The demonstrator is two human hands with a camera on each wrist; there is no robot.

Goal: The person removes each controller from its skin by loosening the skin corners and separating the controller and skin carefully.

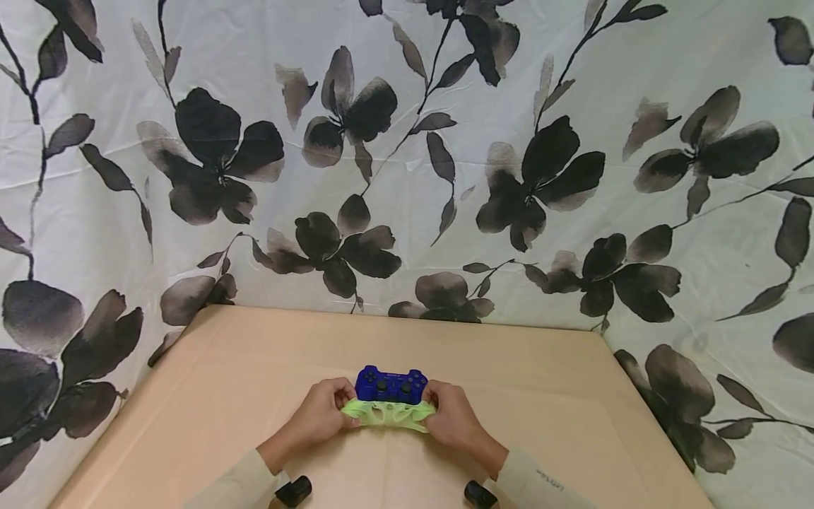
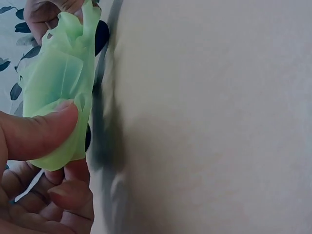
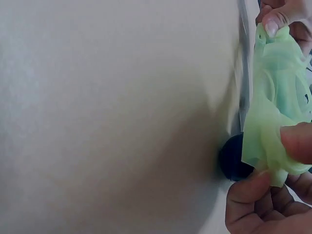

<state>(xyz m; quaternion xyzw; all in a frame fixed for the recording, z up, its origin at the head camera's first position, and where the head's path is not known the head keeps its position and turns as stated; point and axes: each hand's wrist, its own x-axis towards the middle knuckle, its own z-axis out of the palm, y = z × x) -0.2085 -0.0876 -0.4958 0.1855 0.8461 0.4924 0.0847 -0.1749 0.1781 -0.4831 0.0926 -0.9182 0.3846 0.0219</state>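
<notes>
A blue game controller (image 1: pixel 391 386) with dark sticks and buttons is held up between my two hands, its lower part covered by a pale green, stretchy silicone sleeve (image 1: pixel 389 414). My left hand (image 1: pixel 324 410) pinches the left end of the sleeve, with the thumb (image 2: pixel 53 129) pressed on the green surface. At the other end my right hand (image 1: pixel 454 417) pinches the sleeve between thumb and fingers. In the right wrist view a dark blue controller grip (image 3: pixel 235 158) sticks out beside the green sleeve (image 3: pixel 273 107). The sleeve hides the controller's handles in the head view.
The tan tabletop (image 1: pixel 267 353) stretches under and around both hands. Behind it and at both sides hangs a white cloth with dark flowers (image 1: pixel 445 170). A black band device sits on each wrist, near the pale sleeves (image 1: pixel 540 481).
</notes>
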